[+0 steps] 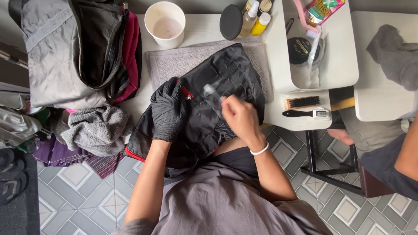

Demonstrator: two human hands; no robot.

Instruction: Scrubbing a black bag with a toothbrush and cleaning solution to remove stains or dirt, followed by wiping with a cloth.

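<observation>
The left hand [167, 111], in a black glove, presses flat with fingers spread on the black bag [209, 102] lying on the desk [200, 28], while the bare right hand [239, 117] hovers over it, its grip closed on what may be a small blurred brush [211, 90].

Head camera — looking down, close.

My left hand [167, 111] wears a black glove on the black quilted bag with red trim [217, 95]; a grey towel [170, 63] covers my white desk [204, 26].
</observation>
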